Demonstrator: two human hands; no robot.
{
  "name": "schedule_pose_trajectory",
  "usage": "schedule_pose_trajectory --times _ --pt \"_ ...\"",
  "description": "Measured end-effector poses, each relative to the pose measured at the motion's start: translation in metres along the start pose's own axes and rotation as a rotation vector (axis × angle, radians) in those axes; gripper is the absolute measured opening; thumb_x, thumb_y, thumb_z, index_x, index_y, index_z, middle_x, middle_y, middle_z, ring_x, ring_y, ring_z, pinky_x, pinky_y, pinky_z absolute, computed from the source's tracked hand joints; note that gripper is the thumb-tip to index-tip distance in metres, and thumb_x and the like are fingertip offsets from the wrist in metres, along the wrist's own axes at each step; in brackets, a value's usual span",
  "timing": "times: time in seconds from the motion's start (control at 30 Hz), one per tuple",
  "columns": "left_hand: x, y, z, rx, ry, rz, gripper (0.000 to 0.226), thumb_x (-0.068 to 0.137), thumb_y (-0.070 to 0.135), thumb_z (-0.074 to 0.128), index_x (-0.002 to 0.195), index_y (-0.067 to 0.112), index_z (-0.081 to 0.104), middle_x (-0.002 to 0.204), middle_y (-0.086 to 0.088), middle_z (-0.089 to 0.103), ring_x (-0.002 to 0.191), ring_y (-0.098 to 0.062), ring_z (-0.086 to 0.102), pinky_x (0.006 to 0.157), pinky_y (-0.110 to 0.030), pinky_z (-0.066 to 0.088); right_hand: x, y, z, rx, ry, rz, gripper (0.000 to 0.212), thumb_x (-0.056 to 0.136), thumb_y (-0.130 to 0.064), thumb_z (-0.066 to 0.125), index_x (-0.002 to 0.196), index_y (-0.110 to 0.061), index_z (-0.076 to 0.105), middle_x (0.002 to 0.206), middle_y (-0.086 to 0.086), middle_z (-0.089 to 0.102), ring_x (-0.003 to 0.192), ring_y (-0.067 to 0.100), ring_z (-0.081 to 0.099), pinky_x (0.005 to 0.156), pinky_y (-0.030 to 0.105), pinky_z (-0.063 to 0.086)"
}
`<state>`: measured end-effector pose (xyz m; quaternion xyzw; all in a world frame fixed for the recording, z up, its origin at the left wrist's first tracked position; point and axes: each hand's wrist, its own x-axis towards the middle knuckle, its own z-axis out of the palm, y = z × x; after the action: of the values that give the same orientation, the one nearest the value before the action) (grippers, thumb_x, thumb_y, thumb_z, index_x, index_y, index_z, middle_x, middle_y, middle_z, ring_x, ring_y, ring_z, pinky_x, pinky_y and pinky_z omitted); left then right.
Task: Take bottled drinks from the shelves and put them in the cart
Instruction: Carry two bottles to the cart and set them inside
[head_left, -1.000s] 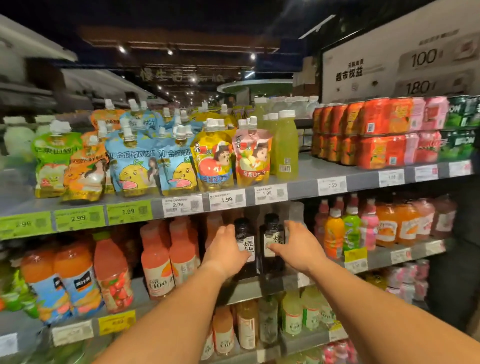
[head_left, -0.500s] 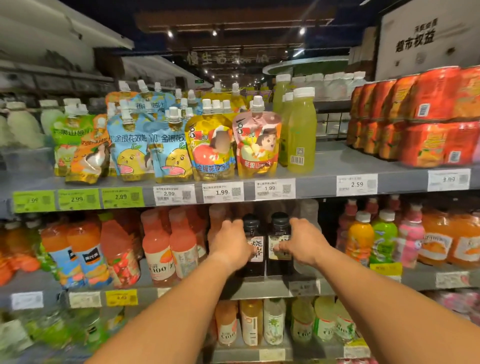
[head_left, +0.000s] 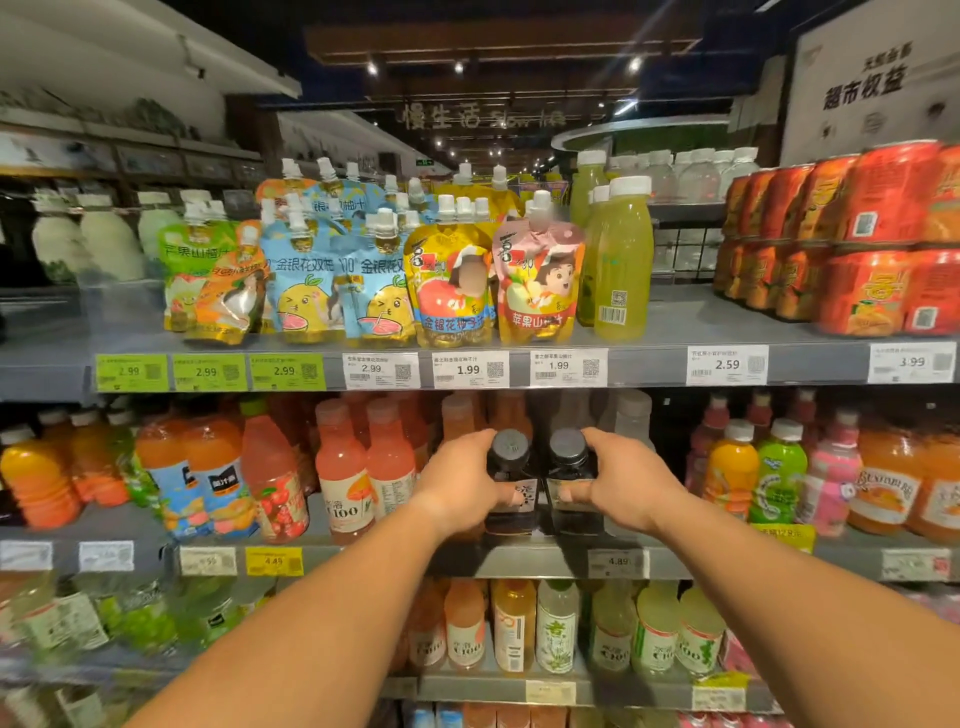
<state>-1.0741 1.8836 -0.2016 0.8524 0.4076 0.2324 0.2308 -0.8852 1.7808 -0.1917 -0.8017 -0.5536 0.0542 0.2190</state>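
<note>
Both arms reach to the middle shelf (head_left: 519, 564), where the left hand (head_left: 460, 486) grips the left dark bottle (head_left: 511, 467) and the right hand (head_left: 626, 483) grips the right dark bottle (head_left: 571, 465), standing side by side.

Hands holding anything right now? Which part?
Yes. Left hand grips the left dark bottle round its body, thumb on the label. Right hand grips the right dark bottle likewise.

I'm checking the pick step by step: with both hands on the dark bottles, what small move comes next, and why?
Probably pull both straight back off the shelf. The left hand grips the left dark bottle and the right hand the right dark bottle, both upright on the middle shelf.
</note>
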Motion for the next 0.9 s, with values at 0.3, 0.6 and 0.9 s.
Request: schedule_pose_trajectory --times 0.3,0.6,0.9 --pt "-0.07 -0.042 -0.095 -0.069 0.063 0.031 0.059 0.06 0.041 0.092 0.112 0.033 0.067 0.107 0.015 0.072 0.101 -0.009 0.065 0.091 -0.03 0.051 -0.041 -0.106 -0.012 0.016 -0.005 -0.157 0.064 0.068 -0.049 0.081 0.125 -0.031 0.056 0.118 -0.008 0.068 0.108 0.019 0.063 0.09 0.039 0.053" --pt "-0.231 -0.194 -0.225 0.006 0.167 -0.216 0.059 0.067 0.035 0.09 0.12 0.029 0.064 0.11 0.012 0.068 0.102 -0.012 0.062 0.088 -0.031 0.05 -0.104 -0.295 0.084 0.082 -0.144 -0.374 0.059 0.073 -0.045 0.082 0.124 -0.028 0.058 0.12 -0.001 0.068 0.111 0.023 0.061 0.084 0.03 0.048" --pt "-0.409 -0.329 -0.35 0.117 0.338 -0.569 0.054 0.067 0.033 0.089 0.115 0.031 0.064 0.108 0.005 0.071 0.101 -0.017 0.066 0.091 -0.035 0.054 -0.158 -0.516 0.197 0.219 -0.356 -0.703 0.053 0.075 -0.04 0.08 0.123 -0.029 0.059 0.114 -0.003 0.069 0.105 0.02 0.062 0.086 0.032 0.05"
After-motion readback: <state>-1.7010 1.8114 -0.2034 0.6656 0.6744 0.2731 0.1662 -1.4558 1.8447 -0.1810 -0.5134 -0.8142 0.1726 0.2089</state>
